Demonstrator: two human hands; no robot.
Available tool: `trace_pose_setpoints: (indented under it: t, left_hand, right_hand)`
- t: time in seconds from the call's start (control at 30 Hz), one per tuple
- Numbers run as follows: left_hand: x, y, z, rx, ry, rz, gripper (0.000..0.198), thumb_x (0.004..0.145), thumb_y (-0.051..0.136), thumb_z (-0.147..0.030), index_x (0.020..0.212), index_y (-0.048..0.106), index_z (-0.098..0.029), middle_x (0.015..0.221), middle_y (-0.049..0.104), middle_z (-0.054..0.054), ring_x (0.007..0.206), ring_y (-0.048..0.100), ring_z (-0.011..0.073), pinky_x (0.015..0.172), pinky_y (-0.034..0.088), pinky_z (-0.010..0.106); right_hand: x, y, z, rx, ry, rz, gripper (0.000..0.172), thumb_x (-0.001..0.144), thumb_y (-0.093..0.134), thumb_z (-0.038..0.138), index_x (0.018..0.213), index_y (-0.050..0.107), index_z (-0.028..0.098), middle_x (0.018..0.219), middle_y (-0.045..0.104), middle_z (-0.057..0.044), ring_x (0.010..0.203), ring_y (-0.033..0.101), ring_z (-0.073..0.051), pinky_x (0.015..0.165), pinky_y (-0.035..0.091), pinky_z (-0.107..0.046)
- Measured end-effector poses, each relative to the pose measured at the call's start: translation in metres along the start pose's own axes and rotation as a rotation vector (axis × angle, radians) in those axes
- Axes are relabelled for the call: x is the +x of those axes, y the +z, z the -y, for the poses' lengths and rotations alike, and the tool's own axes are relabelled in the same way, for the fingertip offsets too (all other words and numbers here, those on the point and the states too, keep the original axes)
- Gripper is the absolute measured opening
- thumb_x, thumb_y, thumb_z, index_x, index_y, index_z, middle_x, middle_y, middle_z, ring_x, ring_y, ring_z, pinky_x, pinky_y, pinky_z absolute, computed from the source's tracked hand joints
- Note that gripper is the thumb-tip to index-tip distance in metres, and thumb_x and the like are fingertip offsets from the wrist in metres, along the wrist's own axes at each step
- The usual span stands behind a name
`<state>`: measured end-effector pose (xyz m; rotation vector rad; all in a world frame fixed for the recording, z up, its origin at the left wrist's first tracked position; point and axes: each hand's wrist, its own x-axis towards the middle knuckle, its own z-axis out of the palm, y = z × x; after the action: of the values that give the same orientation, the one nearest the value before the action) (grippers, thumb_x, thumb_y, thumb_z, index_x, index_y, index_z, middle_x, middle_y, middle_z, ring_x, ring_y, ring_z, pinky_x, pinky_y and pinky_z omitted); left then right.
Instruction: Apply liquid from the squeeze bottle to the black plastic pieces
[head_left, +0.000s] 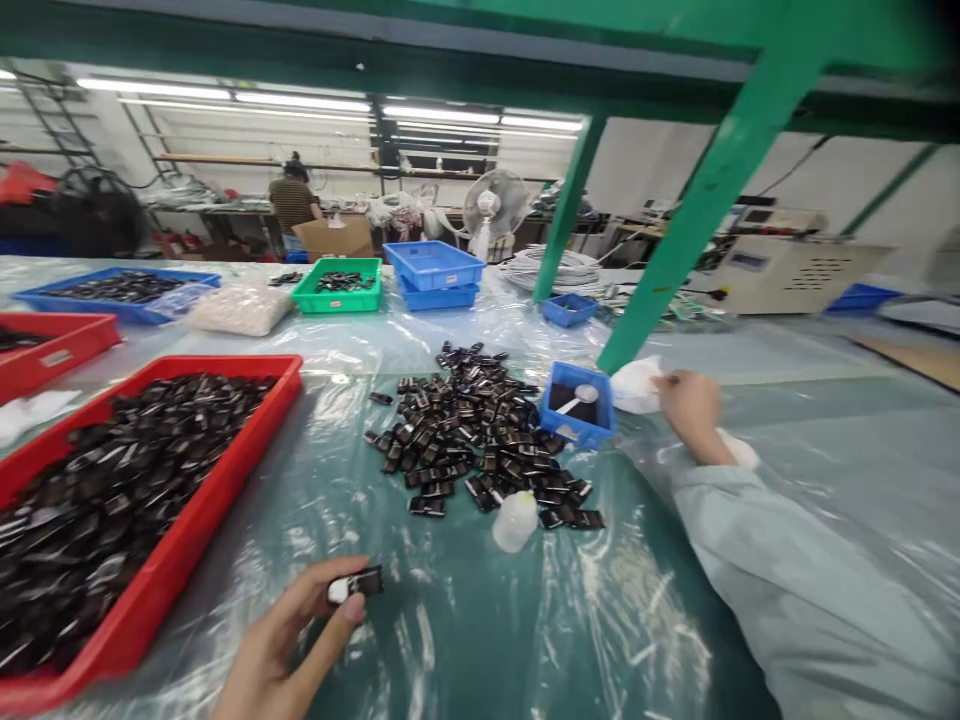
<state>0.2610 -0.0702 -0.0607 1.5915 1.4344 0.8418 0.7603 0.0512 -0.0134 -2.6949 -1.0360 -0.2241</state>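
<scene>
Between thumb and fingers, my left hand [300, 625] grips a small black plastic part [364, 582] with a white or silvery end, low over the table. Out to the right, my right hand [690, 405] pinches a white cloth or tissue [636, 386] beside the green post. Just left of that cloth sits a small blue bin [577, 432] with dark contents and a white spoon [577, 400] in it. A loose pile of similar black parts [480, 420] covers the table's middle. In front of the pile stands a small translucent bottle [515, 522] with a yellowish tip.
A red tray [217, 510] full of black parts lies at left. Farther back are a green tray [337, 300], stacked blue trays [435, 265] and a bag of pale pieces [240, 308]. A slanted green post [697, 220] rises at right. A person [294, 203] sits in the background.
</scene>
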Motion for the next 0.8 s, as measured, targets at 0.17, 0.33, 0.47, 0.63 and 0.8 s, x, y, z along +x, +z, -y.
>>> trace_pose_setpoints:
  t: [0.17,0.33,0.47,0.63,0.8]
  left_hand:
    - [-0.004,-0.002,-0.013,-0.045,-0.045,0.0,0.044,0.08,0.057,-0.057,0.107,0.063,-0.023,0.1,0.068,0.006,0.094,0.062,0.0206,0.077,0.051,0.025]
    - [-0.006,0.0,-0.018,-0.099,-0.078,0.06,0.045,0.08,0.057,-0.054,0.111,0.06,-0.021,0.105,0.067,0.008,0.103,0.059,0.0243,0.084,0.047,0.03]
    - [-0.006,-0.002,-0.017,-0.058,-0.007,0.032,0.039,0.082,0.057,-0.05,0.109,0.063,-0.022,0.105,0.068,0.008,0.099,0.06,0.024,0.083,0.047,0.033]
    - [-0.009,-0.002,-0.018,-0.072,0.079,-0.051,0.029,0.082,0.061,-0.041,0.103,0.067,-0.022,0.1,0.07,0.006,0.097,0.062,0.0232,0.08,0.049,0.031]
    - [-0.013,-0.001,-0.024,-0.098,0.117,-0.104,0.025,0.078,0.065,-0.036,0.098,0.07,-0.023,0.096,0.071,0.005,0.093,0.063,0.0226,0.078,0.049,0.03]
  right_hand:
    - [-0.007,-0.003,0.005,-0.028,0.02,0.05,0.023,0.098,0.052,0.029,0.104,0.064,0.01,0.102,0.063,-0.011,0.097,0.061,-0.021,0.084,0.05,-0.038]
    - [-0.033,-0.026,0.01,0.056,-0.058,-0.077,0.018,0.089,0.061,0.018,0.1,0.066,0.005,0.089,0.066,-0.022,0.083,0.063,-0.027,0.063,0.041,-0.034]
    - [-0.083,-0.043,0.01,0.267,-0.177,-0.247,0.039,0.093,0.049,0.036,0.061,0.059,0.017,0.066,0.063,-0.022,0.072,0.061,-0.032,0.057,0.032,-0.04]
    - [-0.167,-0.032,0.013,0.688,-0.414,-0.236,0.054,0.085,0.032,0.071,0.086,0.059,0.024,0.077,0.067,-0.01,0.069,0.064,-0.026,0.062,0.049,-0.038]
    - [-0.241,-0.027,0.023,0.848,-0.636,-0.36,0.015,0.093,0.047,0.04,0.087,0.058,0.032,0.071,0.064,-0.004,0.048,0.059,-0.023,0.034,0.038,-0.034]
